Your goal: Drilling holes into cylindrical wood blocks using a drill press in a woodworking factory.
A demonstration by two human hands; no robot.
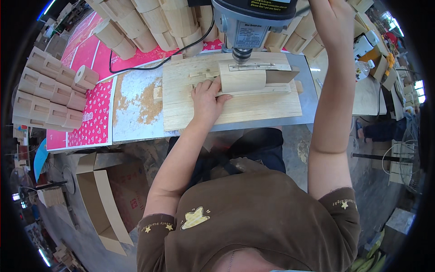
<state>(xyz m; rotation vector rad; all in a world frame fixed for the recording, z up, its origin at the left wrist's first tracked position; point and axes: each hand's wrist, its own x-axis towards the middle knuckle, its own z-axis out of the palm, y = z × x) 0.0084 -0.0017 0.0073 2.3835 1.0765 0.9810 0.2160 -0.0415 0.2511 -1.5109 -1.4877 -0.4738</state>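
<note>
A pale wooden cylinder [243, 80] lies on its side in a wooden jig on a flat wooden board [190, 109]. My left hand [207, 97] presses against the cylinder's left end, fingers bent at the back and thumb along the front. Right above the piece hangs the chuck [241, 55] of a small bench drill press [253, 25]; whether the bit touches the wood is hard to see. My right hand [334, 16] is raised at the top right, closed around the drill press's lever [302, 10]; its fingers are partly cut off by the frame.
Stacked wooden cylinders [50, 90] with rectangular slots stand at the left, and more [154, 27] behind the drill press. A black cable [149, 68] crosses the pink table covering [97, 109]. Sawdust [147, 106] lies left of the board. An open cardboard box [102, 199] sits on the floor.
</note>
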